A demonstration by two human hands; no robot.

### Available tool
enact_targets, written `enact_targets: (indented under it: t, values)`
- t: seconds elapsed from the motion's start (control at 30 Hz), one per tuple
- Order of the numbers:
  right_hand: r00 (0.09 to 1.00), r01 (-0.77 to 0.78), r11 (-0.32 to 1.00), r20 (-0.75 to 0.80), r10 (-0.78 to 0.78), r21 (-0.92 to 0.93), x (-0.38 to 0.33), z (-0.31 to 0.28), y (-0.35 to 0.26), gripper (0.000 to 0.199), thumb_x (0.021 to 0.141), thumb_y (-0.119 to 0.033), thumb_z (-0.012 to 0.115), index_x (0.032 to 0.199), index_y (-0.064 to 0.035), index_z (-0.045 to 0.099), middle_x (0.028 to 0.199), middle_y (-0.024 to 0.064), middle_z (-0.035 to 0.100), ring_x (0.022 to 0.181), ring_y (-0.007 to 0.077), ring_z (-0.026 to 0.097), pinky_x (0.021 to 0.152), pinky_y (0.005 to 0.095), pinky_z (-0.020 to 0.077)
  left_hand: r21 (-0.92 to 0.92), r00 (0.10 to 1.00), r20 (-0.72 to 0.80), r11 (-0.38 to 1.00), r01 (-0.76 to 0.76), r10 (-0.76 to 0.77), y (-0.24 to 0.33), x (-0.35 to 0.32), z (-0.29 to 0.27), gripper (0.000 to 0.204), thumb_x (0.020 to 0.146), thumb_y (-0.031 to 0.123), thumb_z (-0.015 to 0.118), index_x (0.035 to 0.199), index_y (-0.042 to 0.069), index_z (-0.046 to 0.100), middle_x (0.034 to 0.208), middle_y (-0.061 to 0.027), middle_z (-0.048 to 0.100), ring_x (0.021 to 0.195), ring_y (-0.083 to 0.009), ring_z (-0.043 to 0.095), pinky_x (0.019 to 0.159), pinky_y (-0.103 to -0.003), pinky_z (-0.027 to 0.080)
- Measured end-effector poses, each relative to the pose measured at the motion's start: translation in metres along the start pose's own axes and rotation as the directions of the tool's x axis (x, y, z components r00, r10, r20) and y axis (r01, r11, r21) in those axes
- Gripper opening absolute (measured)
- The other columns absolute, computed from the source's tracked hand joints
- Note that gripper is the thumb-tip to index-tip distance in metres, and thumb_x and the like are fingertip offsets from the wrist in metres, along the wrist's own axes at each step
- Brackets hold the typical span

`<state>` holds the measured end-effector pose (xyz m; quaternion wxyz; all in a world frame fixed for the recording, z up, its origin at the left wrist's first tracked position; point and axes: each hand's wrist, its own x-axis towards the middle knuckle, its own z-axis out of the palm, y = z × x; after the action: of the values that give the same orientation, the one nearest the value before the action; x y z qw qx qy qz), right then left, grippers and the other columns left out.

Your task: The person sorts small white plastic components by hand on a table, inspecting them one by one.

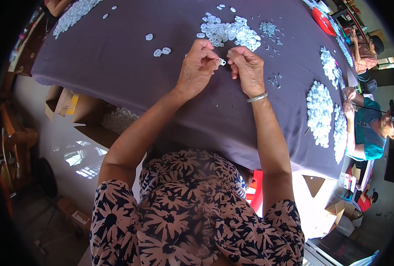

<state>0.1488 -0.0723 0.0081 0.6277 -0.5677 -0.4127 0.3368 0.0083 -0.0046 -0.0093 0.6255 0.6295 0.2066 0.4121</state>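
Over the dark tablecloth, my left hand (198, 67) is closed in a pinch on a small white plastic piece (223, 62) that has a hole in it. The piece pokes out past the fingertips toward my right hand (248, 67), which is closed close beside it, thumb and fingers pressed together. Whatever the right fingers hold, if anything, is hidden. Just beyond both hands lies a heap of white oval plastic pieces with holes (230, 32). Right of that heap is a scatter of small thin metal pins or screws (269, 29), with several strays (275, 81) nearer me.
A few paired white pieces (162, 52) lie to the left. More white heaps (319, 113) line the table's right side, where a co-worker in a teal top (370, 126) sits. A red bowl (323, 22) stands far right. An open cardboard box (100, 117) is below the left edge.
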Motion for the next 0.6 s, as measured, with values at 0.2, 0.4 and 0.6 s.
enact_targets:
  t: [0.2,0.4,0.6]
  values:
    - [0.988,0.149,0.694,0.080,-0.130,-0.704,-0.002,-0.018,-0.002,0.007,0.075,-0.008,0.067,0.078,-0.0033,0.064,0.063,0.0034,0.062,0.053,0.0054,0.053,0.053,0.0235,0.0452,-0.067,0.999,-0.041,0.998,-0.019,0.016,-0.003,0.001,-0.001,0.030,0.082,0.000,0.059,0.105,0.004,0.039,0.080,-0.0018,0.058,0.069,-0.0055,0.054,0.058,-0.021,0.047]
    - [0.990,0.084,0.964,0.133,-0.051,-0.254,-0.006,-0.011,-0.003,0.005,0.083,-0.007,0.065,0.086,-0.0036,0.063,0.065,-0.0041,0.055,0.053,0.0011,0.045,0.043,0.0173,0.0372,-0.032,0.996,-0.084,0.999,-0.026,0.023,-0.006,0.001,-0.001,0.031,0.083,0.001,0.059,0.106,0.004,0.039,0.081,-0.0017,0.058,0.070,-0.0056,0.055,0.057,-0.021,0.047]
    - [0.985,0.098,0.975,0.162,-0.066,-0.197,-0.008,0.001,0.000,0.007,0.088,-0.011,0.062,0.088,-0.0039,0.061,0.066,-0.0045,0.053,0.051,-0.0002,0.043,0.040,0.0157,0.0340,-0.076,0.999,-0.048,0.997,-0.021,0.017,-0.007,0.001,-0.001,0.030,0.083,0.002,0.059,0.108,0.003,0.041,0.083,-0.0025,0.059,0.071,-0.0064,0.056,0.057,-0.022,0.048]
